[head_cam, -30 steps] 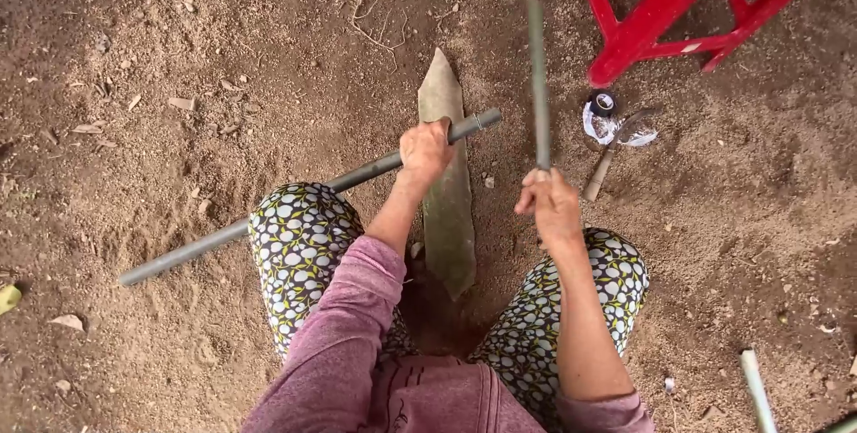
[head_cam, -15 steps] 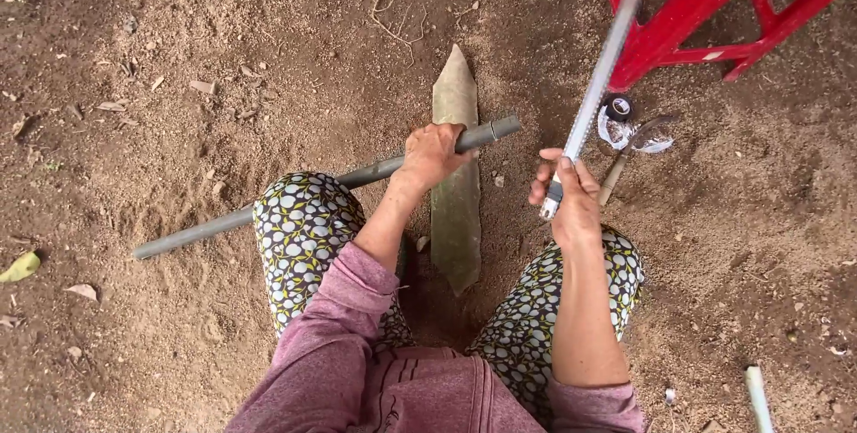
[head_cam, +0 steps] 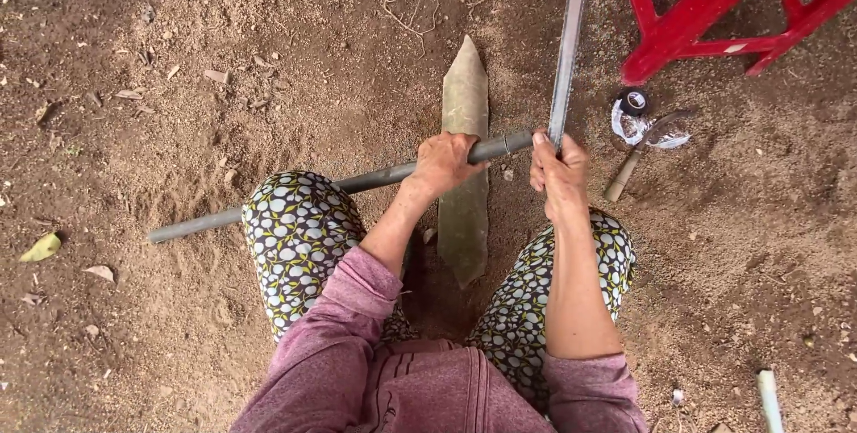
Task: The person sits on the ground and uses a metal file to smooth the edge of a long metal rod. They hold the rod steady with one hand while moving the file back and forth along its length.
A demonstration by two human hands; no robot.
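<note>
Bare dirt ground (head_cam: 223, 40); left hand (head_cam: 445, 165) clenched around level grey pipe (head_cam: 268, 210), right hand (head_cam: 558, 174) gripping upright saw blade (head_cam: 568, 49).

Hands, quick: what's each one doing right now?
Left hand: closed around the grey pipe.
Right hand: closed on the long metal blade.

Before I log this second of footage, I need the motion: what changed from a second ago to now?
The right hand swung its blade from upright beside the rod to tilted right, and now its lower end sits at the rod's tip. The left hand kept its grip on the rod, which stayed across the plank. The red frame and the tool on the dirt did not move.
</note>
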